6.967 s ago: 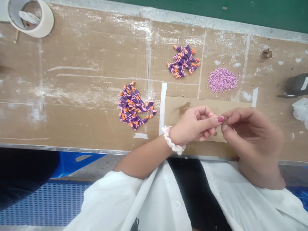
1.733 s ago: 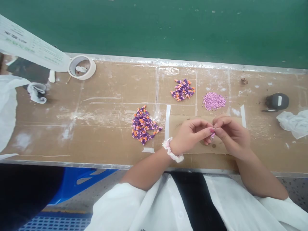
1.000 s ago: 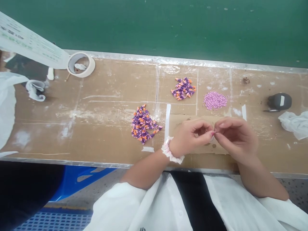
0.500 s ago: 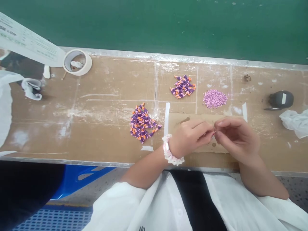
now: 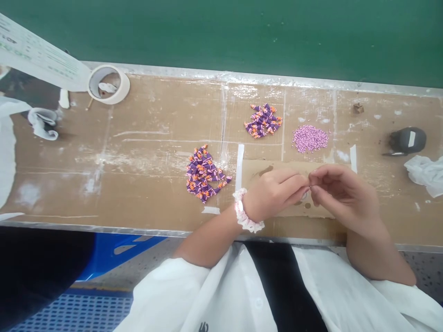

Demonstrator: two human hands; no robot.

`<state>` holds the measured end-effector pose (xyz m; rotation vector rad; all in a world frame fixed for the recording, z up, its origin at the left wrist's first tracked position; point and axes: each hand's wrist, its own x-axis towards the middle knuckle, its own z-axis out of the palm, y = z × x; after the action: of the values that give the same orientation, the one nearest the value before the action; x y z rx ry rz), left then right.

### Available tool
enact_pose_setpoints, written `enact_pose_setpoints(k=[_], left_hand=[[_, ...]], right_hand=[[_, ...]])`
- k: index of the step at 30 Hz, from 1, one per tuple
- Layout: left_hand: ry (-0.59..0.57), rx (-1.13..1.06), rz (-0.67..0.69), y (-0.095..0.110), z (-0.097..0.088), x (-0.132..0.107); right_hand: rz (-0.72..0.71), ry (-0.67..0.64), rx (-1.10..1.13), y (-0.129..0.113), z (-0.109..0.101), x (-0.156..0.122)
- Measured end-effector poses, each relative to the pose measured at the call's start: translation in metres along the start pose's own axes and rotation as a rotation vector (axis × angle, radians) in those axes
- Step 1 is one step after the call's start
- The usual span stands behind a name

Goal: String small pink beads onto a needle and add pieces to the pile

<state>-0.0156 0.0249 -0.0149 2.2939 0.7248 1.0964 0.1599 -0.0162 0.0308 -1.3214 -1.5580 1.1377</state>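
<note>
My left hand (image 5: 273, 193) and my right hand (image 5: 341, 193) meet fingertip to fingertip above a taped cardboard patch (image 5: 263, 169) near the table's front edge. Both are pinched shut on something tiny that I cannot make out. A white scrunchie (image 5: 244, 216) is round my left wrist. A heap of small purple-and-orange pieces (image 5: 204, 174) lies just left of my left hand. A smaller heap of the same pieces (image 5: 263, 121) and a pile of pink beads (image 5: 309, 138) lie farther back.
A tape roll (image 5: 108, 84) and a printed sheet (image 5: 41, 60) sit at the back left, crumpled white plastic (image 5: 43, 123) below them. At the right are a dark grey object (image 5: 406, 139) and a white bag (image 5: 425, 173). A green wall (image 5: 242, 32) backs the table.
The view has pulled back since seven seconds ago. Over the last second both hands stay pinched together over the patch, with only small finger shifts.
</note>
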Motion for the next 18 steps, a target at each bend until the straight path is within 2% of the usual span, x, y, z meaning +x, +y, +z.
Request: enact_pose_setpoints(k=[7,18], left_hand=[[0.153,0.003,0.038,0.0047,0.0025,0.0016],[0.191,0.052,0.016,0.0067,0.0052,0.0017]], right_hand=[[-0.017,0.07,0.056,-0.0006,0.004,-0.0015],[-0.073,0.121,0.064,0.0018,0.009,-0.0026]])
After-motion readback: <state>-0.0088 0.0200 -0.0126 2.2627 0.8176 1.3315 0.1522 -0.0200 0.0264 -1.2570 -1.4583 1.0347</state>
